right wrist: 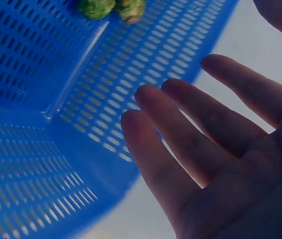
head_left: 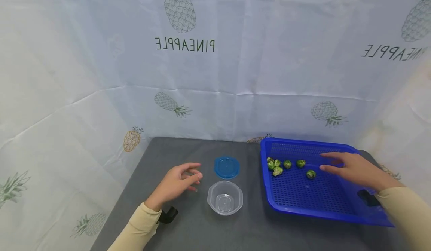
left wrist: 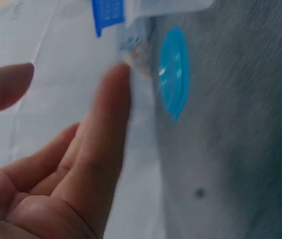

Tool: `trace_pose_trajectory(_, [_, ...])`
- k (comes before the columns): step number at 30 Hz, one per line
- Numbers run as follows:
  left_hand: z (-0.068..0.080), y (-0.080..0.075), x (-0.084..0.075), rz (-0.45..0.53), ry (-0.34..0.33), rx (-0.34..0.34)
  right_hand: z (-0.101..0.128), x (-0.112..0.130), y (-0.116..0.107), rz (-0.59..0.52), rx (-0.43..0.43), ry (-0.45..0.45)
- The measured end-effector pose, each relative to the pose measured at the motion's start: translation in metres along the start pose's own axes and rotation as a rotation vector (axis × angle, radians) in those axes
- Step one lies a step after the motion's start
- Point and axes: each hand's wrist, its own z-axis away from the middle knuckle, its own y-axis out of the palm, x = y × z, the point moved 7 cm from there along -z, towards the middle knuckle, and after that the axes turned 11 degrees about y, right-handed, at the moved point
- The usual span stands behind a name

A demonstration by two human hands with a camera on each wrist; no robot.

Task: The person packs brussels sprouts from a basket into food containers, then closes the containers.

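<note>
My right hand [head_left: 353,168] hovers over the right part of a blue plastic basket [head_left: 313,214], fingers loosely extended and holding nothing. Inside the basket lie several Brussels sprouts; one sprout [head_left: 311,174] is nearest the fingertips, others [head_left: 277,171] cluster at the left wall. In the right wrist view two sprouts [right wrist: 96,7] show at the top, beyond the spread fingers [right wrist: 155,164]. To the left, my left hand [head_left: 176,181] is held above the table with relaxed fingers and nothing in them. A clear plastic bowl [head_left: 225,198] stands beside it, with a blue lid [head_left: 227,167] lying behind the bowl.
A grey table [head_left: 188,225] carries everything. Behind and beside it hangs a pale curtain [head_left: 235,75] printed with pineapples. The basket's raised rim stands between the bowl and the sprouts. Each wrist wears a dark camera mount [head_left: 168,215].
</note>
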Motion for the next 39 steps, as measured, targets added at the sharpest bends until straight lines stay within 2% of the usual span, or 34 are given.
trace_pose_trajectory(6, [-0.006,0.02,0.017,0.153,-0.035,0.074,-0.023,-0.008,0.015,-0.065,0.121,0.02])
trace_pose_trajectory(12, [-0.007,0.035,0.026,0.253,-0.083,0.128,-0.04,-0.016,0.032,-0.091,0.175,0.016])
trace_pose_trajectory(24, [-0.009,0.043,0.032,0.33,-0.123,0.147,-0.061,-0.023,0.049,-0.136,0.248,0.018])
trace_pose_trajectory(39, [-0.008,0.051,0.035,0.393,-0.148,0.155,-0.067,-0.026,0.057,-0.15,0.292,0.038])
